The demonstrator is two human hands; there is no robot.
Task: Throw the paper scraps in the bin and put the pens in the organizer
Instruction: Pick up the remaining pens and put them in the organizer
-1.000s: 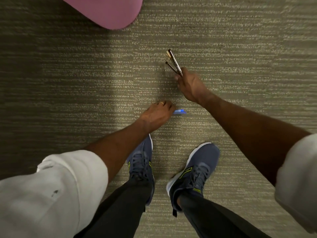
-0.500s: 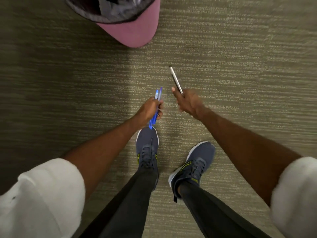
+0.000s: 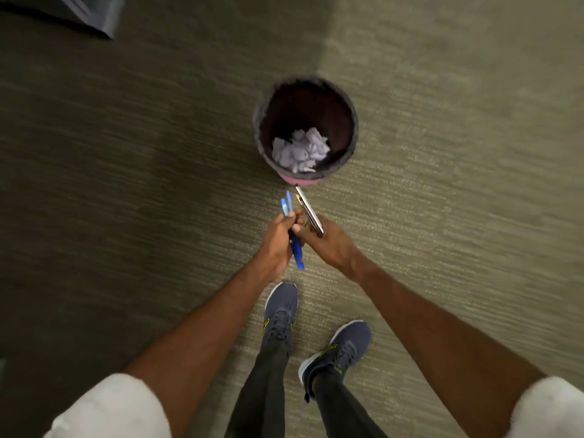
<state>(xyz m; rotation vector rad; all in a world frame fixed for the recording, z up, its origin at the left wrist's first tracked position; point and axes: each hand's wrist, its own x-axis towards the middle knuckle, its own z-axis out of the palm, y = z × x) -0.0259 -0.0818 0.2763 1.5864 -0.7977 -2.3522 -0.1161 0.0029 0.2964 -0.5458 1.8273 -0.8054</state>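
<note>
A pink bin (image 3: pixel 298 180) with a dark liner stands on the carpet ahead of me, with crumpled white paper scraps (image 3: pixel 300 150) lying at its bottom. My left hand (image 3: pixel 276 238) is closed on blue pens (image 3: pixel 295 248), their tips pointing toward the bin. Right beside it, touching it, my right hand (image 3: pixel 328 245) grips a bundle of dark and silver pens (image 3: pixel 308 210) angled up toward the bin's near rim. Both hands are held together just short of the bin. No organizer is in view.
Olive striped carpet (image 3: pixel 442 184) spreads all around. A dark piece of furniture (image 3: pixel 79 14) sits at the top left corner. My two feet in grey-blue sneakers (image 3: pixel 279 314) stand below the hands.
My left hand picked a blue pen off the carpet and rose. Both hands came together. My view lifted, so the whole bin with its paper now shows.
</note>
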